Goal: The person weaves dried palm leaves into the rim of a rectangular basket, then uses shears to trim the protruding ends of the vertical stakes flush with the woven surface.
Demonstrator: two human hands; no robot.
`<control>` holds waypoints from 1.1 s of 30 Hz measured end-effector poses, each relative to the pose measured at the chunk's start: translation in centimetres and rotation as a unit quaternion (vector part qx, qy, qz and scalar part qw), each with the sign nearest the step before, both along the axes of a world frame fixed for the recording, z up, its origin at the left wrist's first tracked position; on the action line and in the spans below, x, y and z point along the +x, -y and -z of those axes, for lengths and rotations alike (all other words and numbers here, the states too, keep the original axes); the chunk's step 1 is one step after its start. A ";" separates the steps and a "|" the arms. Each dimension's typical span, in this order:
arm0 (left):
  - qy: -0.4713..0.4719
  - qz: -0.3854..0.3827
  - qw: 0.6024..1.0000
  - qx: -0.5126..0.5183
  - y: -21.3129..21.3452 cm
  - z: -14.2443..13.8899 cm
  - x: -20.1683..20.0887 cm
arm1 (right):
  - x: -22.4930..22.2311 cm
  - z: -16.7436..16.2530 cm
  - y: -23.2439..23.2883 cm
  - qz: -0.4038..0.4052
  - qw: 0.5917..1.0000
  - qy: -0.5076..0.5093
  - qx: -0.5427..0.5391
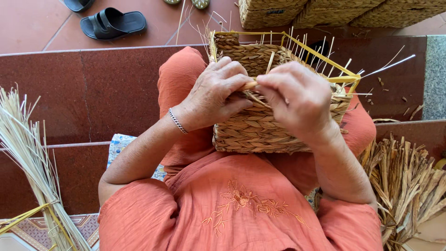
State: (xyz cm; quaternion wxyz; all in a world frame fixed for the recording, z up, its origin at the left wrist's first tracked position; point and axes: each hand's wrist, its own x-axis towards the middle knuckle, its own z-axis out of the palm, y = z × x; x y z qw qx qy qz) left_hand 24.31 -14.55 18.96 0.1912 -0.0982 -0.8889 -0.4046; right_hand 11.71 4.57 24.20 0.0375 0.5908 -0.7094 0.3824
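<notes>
The person sits on a dark red stone step with a half-woven basket resting on the lap, tipped so its open top faces away and the unfinished rim sits right under the hands. That puts the working edge close and steady, with both knees bracing the basket's sides.

The left hand, a silver bracelet at its wrist, is closed around a thick tan fibre strand, pinching it between thumb and fingers against the rim. The right hand meets it there, its fingers curled over the same strand, so the two hands grip it just beside each other. It looks held taut so the twist stays tight as it lies against the woven wall.

A yellow frame outlines the basket's mouth, and thin pale stakes stand up from it, keeping the shape.

Supplies lie within arm's reach: a bundle of pale reeds at the person's left, a heap of dried flat fibres at the right. Finished baskets stand beyond, and a black sandal lies on the floor above the step.
</notes>
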 end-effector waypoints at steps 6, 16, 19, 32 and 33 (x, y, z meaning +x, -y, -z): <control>-0.031 -0.126 0.992 -0.012 -1.6 -0.4 0.2 | -0.9 0.9 -0.2 0.047 0.979 0.184 0.078; -0.087 -0.075 0.988 -0.106 -1.3 -0.4 2.1 | -0.2 4.1 -0.5 0.124 0.990 -0.026 0.054; -0.023 -0.076 0.993 -0.087 -1.2 -0.4 1.7 | 0.4 4.4 -1.3 0.127 0.988 -0.028 0.088; 0.111 -0.041 0.993 0.015 0.1 -1.4 2.2 | 2.5 2.9 -14.7 0.229 0.970 0.056 0.056; 0.129 -0.049 0.990 0.041 -0.2 -1.0 2.5 | 2.5 3.4 -17.4 0.259 0.963 0.054 0.054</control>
